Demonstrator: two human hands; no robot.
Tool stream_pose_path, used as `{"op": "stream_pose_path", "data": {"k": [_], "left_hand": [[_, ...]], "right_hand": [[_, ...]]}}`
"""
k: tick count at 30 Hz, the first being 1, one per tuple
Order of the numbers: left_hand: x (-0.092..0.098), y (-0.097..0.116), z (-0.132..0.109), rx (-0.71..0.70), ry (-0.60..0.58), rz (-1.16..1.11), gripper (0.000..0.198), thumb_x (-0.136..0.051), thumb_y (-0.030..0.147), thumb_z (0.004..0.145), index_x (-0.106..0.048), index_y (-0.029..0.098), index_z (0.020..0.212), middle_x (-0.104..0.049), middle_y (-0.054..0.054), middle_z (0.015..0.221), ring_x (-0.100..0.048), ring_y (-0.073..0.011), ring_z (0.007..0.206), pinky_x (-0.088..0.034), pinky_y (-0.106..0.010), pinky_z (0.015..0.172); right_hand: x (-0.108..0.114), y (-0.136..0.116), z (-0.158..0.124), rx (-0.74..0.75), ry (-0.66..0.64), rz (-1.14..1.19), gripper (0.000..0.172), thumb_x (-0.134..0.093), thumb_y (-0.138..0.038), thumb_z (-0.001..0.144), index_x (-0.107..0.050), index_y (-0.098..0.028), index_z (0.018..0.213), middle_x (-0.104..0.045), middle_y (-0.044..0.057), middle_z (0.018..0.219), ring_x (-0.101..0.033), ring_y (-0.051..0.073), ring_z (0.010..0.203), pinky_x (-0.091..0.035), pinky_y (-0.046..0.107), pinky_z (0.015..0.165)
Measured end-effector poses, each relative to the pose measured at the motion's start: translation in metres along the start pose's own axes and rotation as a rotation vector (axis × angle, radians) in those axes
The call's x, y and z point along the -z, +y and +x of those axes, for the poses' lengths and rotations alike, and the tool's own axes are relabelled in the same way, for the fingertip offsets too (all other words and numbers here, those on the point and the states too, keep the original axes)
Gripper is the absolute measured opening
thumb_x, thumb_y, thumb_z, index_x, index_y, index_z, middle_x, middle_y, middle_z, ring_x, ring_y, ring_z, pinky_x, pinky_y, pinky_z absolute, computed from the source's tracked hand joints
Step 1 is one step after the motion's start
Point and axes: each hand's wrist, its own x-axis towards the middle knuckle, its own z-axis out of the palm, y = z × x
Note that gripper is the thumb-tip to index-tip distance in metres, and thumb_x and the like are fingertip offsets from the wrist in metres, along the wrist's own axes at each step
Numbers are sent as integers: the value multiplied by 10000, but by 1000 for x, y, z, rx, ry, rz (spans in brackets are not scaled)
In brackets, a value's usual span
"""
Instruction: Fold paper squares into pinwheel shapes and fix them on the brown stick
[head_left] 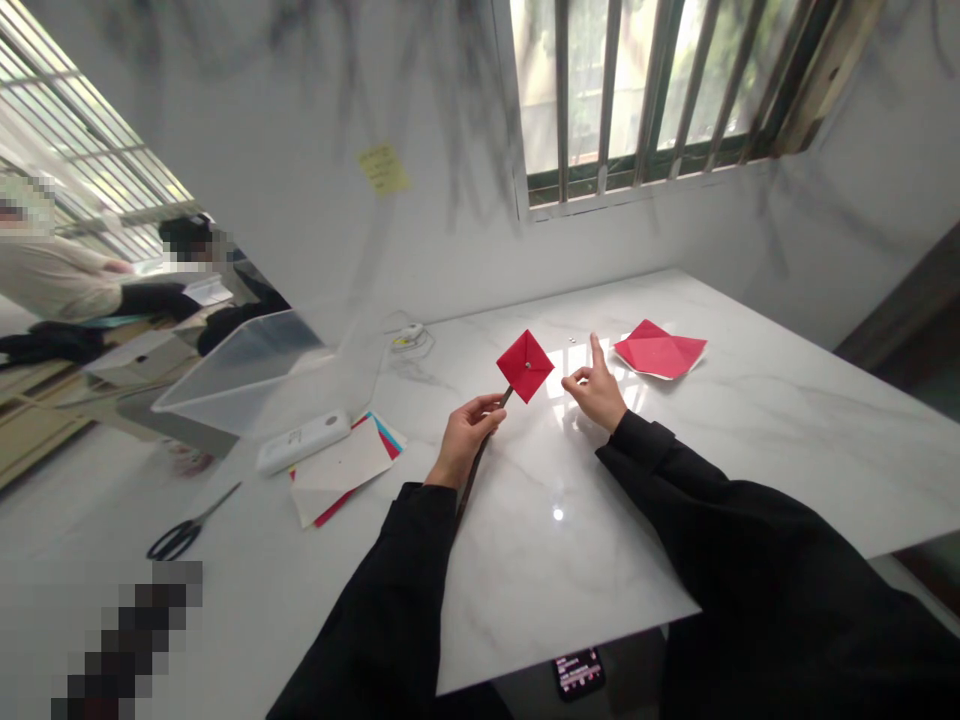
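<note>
My left hand [472, 432] is wrapped round the thin dark stick of a red paper pinwheel [517, 355]. Its square, folded head faces me at the top of the stick, with a small pale pin at the centre. Just to the right, my right hand [598, 392] hovers apart from the paper, index finger pointing up and thumb side toward the pinwheel; I see nothing in it. Farther right on the table lies folded red paper [660, 352] with a white underside. Small pale bits [572, 340] rest beyond my right hand.
On the left are a stack of coloured paper [341, 475], a long white device [304, 443], black scissors [187, 530] and a clear plastic bin [240, 375]. A white cable [412, 340] lies by the wall. A phone [579, 673] is below the table's front edge. People sit far left.
</note>
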Motion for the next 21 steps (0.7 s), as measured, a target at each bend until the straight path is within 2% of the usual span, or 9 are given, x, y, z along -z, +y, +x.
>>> {"op": "stream_pose_path", "data": {"k": [3, 5, 7, 9, 12, 13, 14, 18, 21], "left_hand": [[0, -1, -1, -5, -51, 49, 402, -859, 362, 711, -786, 179, 1062, -640, -10, 834, -509, -101, 669, -359, -245, 626], [0, -1, -2, -8, -74, 75, 388, -854, 364, 720, -788, 180, 1055, -644, -14, 842, -524, -109, 687, -367, -248, 638], [0, -1, -2, -10, -74, 80, 384, -853, 365, 723, -788, 179, 1052, -644, -15, 840, -527, -111, 689, -370, -250, 643], [1, -1, -1, -11, -62, 59, 391, -856, 364, 721, -785, 177, 1058, -638, -10, 831, -512, -103, 672, -361, -249, 633], [3, -1, 1, -22, -15, 17, 411, -862, 360, 712, -781, 175, 1069, -631, -4, 825, -487, -90, 652, -350, -246, 623], [4, 0, 2, -25, 5, 8, 418, -865, 360, 707, -779, 173, 1071, -632, -4, 824, -486, -90, 652, -353, -246, 624], [4, 0, 2, -25, 23, 2, 424, -868, 359, 702, -778, 171, 1071, -633, -4, 821, -484, -90, 651, -356, -247, 626], [4, 0, 4, -6, 37, -17, 441, -874, 358, 683, -776, 163, 1066, -648, -11, 808, -484, -95, 647, -372, -255, 638], [3, -1, 4, -4, 23, -28, 452, -873, 366, 679, -775, 162, 1070, -649, -11, 788, -482, -99, 643, -372, -258, 635]], "right_hand": [[8, -5, 1, 180, 101, -193, 1020, -605, -192, 767, -138, -168, 1674, -660, -39, 732, -600, 173, 626, -490, 296, 702], [14, -7, 4, 204, 146, -247, 996, -587, -171, 777, -154, -162, 1673, -666, -31, 745, -596, 172, 625, -479, 290, 692], [18, -7, 6, 174, 92, -284, 895, -584, -159, 781, -310, -144, 1633, -668, -17, 749, -589, 166, 641, -460, 275, 674], [21, -7, 8, 103, -277, -303, 684, -616, -173, 778, -583, -116, 1458, -655, -6, 710, -556, 146, 617, -425, 254, 617], [20, -3, 5, -28, -1153, -194, 392, -665, -263, 802, -780, -105, 1142, -590, -25, 616, -415, 83, 491, -298, 229, 481], [19, -1, 4, -55, -1321, -133, 356, -664, -290, 818, -792, -108, 1096, -553, -42, 585, -361, 65, 460, -250, 223, 453], [17, 0, 2, -76, -1385, -76, 332, -654, -304, 833, -794, -110, 1064, -511, -58, 559, -316, 52, 438, -210, 220, 435], [10, 2, 0, -152, -1255, 32, 255, -648, -283, 843, -759, -116, 1001, -425, -95, 533, -262, 31, 394, -160, 208, 395], [10, 3, 2, -181, -1252, 60, 268, -683, -292, 838, -733, -116, 1034, -437, -99, 549, -268, 28, 390, -165, 203, 385]]}}
